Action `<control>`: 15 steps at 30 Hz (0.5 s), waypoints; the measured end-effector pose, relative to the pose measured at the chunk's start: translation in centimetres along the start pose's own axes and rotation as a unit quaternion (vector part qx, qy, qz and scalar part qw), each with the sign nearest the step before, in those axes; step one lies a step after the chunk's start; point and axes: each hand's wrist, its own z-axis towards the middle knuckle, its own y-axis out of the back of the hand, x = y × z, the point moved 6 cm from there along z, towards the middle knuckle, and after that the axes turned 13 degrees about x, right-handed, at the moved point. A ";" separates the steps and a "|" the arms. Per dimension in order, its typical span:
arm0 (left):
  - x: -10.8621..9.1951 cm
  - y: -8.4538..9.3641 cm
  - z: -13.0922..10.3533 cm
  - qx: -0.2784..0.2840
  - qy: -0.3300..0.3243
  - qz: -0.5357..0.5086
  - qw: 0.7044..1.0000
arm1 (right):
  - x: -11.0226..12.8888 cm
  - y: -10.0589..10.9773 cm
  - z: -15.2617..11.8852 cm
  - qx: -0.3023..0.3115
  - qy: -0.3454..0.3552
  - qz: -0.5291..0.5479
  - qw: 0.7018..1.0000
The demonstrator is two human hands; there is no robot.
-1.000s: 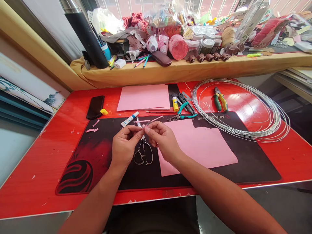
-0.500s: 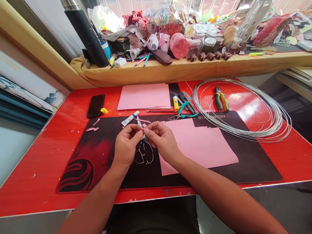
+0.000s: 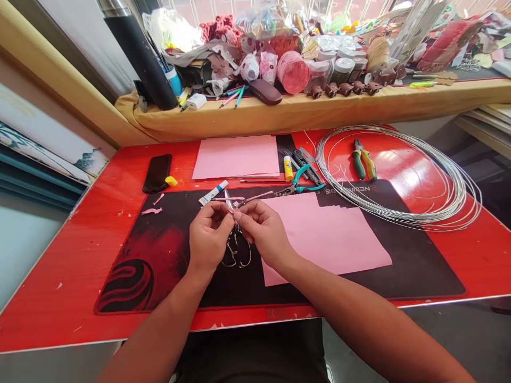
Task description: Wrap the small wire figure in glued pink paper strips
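Over the middle of the dark mat, my left hand [image 3: 209, 231] and my right hand [image 3: 263, 229] meet with fingertips pinched together. Between them is a narrow pink strip [image 3: 259, 196], one thin length of which sticks out beyond my right fingers. Its held part is mostly hidden by the fingertips. Below the hands lies a pair of metal scissors [image 3: 228, 197], its blades pointing away and its handle loops partly covered. A small white and blue glue tube [image 3: 213, 192] rests just past my left hand. Beside my right wrist lies a pink paper sheet [image 3: 331, 239].
A coil of silver wire [image 3: 451, 215] and green-yellow pliers [image 3: 364, 162] lie at right. Teal-handled pliers [image 3: 305, 186], a glue stick [image 3: 288, 168] and another pink sheet [image 3: 235, 158] are at the back, a black phone [image 3: 157, 173] at left. A cluttered ledge [image 3: 223, 119] stands behind.
The pink strip's free length now shows past my right fingers, pointing away to the right. Both hands stay pinched together, covering slightly more of the scissor handles.
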 end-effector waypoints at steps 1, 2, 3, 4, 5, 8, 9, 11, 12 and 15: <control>0.0 0.0 0.0 0.001 -0.001 0.000 1.000 | -0.1 0.0 0.0 0.001 -0.002 -0.002 1.000; 0.0 0.0 0.0 0.001 -0.002 -0.004 1.000 | -0.2 0.0 0.0 0.001 -0.003 -0.005 1.000; 0.0 0.0 0.1 0.003 -0.004 -0.011 1.000 | -0.2 0.0 0.0 -0.001 -0.002 -0.009 1.000; 0.0 0.0 0.1 0.004 -0.005 -0.019 1.000 | -0.2 0.0 0.0 -0.002 0.000 -0.014 1.000; 0.1 0.0 0.1 0.006 -0.005 -0.025 1.000 | -0.2 0.0 0.0 -0.004 0.003 -0.023 1.000; 0.3 0.1 0.2 0.010 0.004 -0.034 0.999 | 0.2 0.1 -0.2 -0.010 0.020 -0.066 0.998; 0.3 0.2 0.2 0.010 0.007 -0.036 0.999 | 0.4 0.2 -0.3 -0.013 0.028 -0.084 0.996; 0.3 0.2 0.3 0.008 0.011 -0.045 0.999 | 0.9 0.3 -0.4 -0.022 0.047 -0.121 0.991; 0.3 0.2 0.3 0.007 0.013 -0.050 0.999 | 1.1 0.3 -0.4 -0.026 0.056 -0.139 0.988; 0.4 0.2 0.4 0.000 0.026 -0.065 0.998 | 1.5 0.3 -0.5 -0.029 0.076 -0.196 0.977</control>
